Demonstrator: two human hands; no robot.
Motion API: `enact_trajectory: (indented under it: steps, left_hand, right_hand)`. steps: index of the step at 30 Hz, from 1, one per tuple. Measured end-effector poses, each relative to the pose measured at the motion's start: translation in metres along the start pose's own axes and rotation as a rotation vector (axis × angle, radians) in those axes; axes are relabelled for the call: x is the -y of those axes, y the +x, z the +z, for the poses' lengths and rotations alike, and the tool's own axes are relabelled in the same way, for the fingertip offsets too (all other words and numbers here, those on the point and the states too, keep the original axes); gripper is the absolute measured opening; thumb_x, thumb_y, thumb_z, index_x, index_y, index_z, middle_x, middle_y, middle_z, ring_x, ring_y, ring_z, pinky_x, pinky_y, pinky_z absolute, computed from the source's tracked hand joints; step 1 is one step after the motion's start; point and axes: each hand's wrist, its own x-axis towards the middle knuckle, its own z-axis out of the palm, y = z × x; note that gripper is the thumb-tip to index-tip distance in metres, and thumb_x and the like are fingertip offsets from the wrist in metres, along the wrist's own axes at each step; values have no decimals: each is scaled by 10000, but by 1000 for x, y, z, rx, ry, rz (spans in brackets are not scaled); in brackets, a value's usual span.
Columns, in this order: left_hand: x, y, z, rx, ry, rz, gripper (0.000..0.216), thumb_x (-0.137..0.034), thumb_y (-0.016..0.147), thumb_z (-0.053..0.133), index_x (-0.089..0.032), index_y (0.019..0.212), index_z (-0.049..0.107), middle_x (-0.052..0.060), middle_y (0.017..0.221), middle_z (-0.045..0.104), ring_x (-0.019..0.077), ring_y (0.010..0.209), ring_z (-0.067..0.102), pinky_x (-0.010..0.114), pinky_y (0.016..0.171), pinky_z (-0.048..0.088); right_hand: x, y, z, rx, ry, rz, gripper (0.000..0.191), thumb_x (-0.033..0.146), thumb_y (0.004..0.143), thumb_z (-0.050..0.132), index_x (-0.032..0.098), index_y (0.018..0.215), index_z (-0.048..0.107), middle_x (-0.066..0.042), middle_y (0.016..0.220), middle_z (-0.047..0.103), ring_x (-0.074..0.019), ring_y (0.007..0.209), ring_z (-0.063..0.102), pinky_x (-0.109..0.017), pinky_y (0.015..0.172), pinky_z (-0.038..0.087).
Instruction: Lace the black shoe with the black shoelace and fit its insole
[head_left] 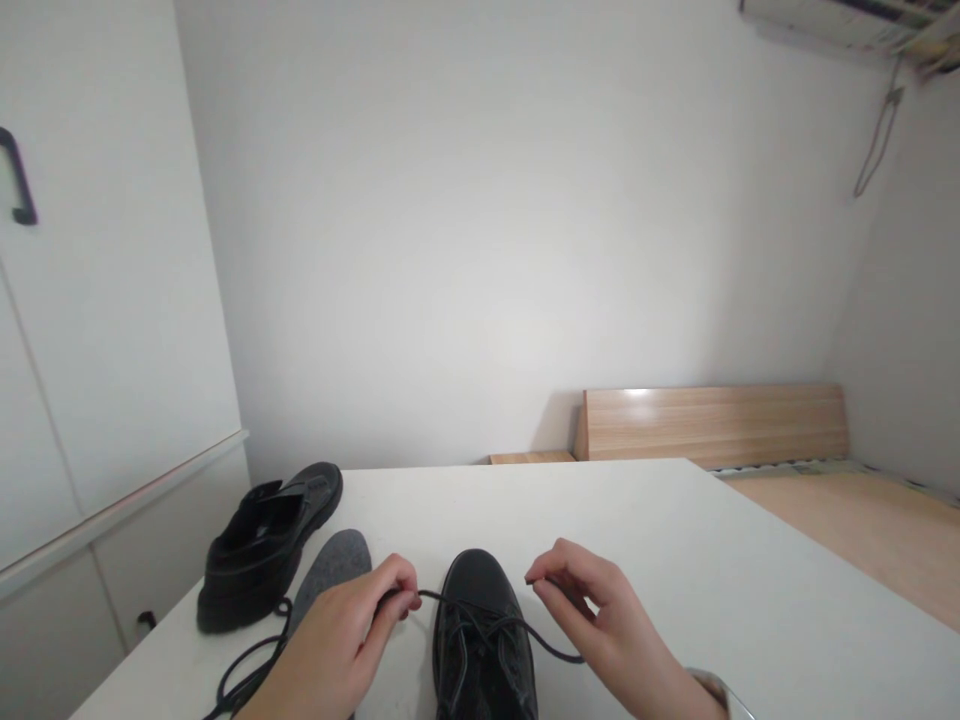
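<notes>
Centrally, at lower border of view: black shoe [486, 660], set sole-down on white worktop [622, 500], toe pointing away, rear part out of view. Black lace [544, 647]: crosses over lacing area of shoe and runs out to both sides.

Left hand [352, 625]: just left of shoe, pinches lace between thumb and index finger, with short, nearly straight stretch leading back to shoe. Right hand [611, 620]: right of shoe and apart from it, presses thumb and index finger together on dark tip, apparently lace end. Below that pinch, dips in slack curve from shoe, then passes out of sight behind hand; course there cannot be told. At right wrist: edge of light sleeve [716, 690].

Farther left on worktop: second black shoe [259, 560], heel nearer the viewer, toe angled away to the right. Between it and left hand: grey insole [334, 562], partly covered by forearm and hand. Near its lower end: loops of second lace [227, 678].

Beyond worktop, to right: wooden headboard [712, 425] and bed [840, 520]. At left: white cabinet [112, 300] with black handle [19, 180]. Behind: plain pale wall [480, 220].
</notes>
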Motion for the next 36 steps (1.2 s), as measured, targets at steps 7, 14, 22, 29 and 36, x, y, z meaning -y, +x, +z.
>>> enact_trajectory:
  steps: [7,14,22,29,36]
  left_hand:
    - [-4,-3,1,-11,-138,27,243,-388,1000,388,-247,861,527,1,797,688,166,768,658,220,715,453]
    - [-6,-4,3,8,-159,79,234,-375,983,445,-245,850,588,-3,756,685,158,726,656,195,692,472]
    - [-13,-2,-5,-40,-169,308,178,-270,949,526,-223,824,643,34,841,660,162,802,633,215,746,494]
    - [-20,-3,-1,35,-115,360,140,-240,911,622,-216,806,712,36,794,650,152,780,619,215,703,482]
    - [-28,-6,-3,12,-140,296,67,-216,856,703,-203,791,698,23,773,674,157,785,612,233,729,476]
  right_hand:
    - [-5,0,0,-150,9,-31,258,407,963,521,199,898,658,-25,764,592,-159,699,516,-288,644,416]
    - [-7,-1,-2,-255,37,-50,239,398,970,521,205,933,658,-25,790,584,-160,721,545,-278,649,432]
    - [12,-5,-2,17,-29,-219,173,219,957,513,212,914,680,-46,785,644,-161,713,578,-280,645,461]
    - [29,-6,-4,147,-181,-387,197,65,869,527,223,813,630,-39,731,653,-178,716,601,-299,657,475]
    - [18,-1,2,234,-381,-567,246,4,826,502,226,827,608,-28,693,667,-167,651,581,-294,603,438]
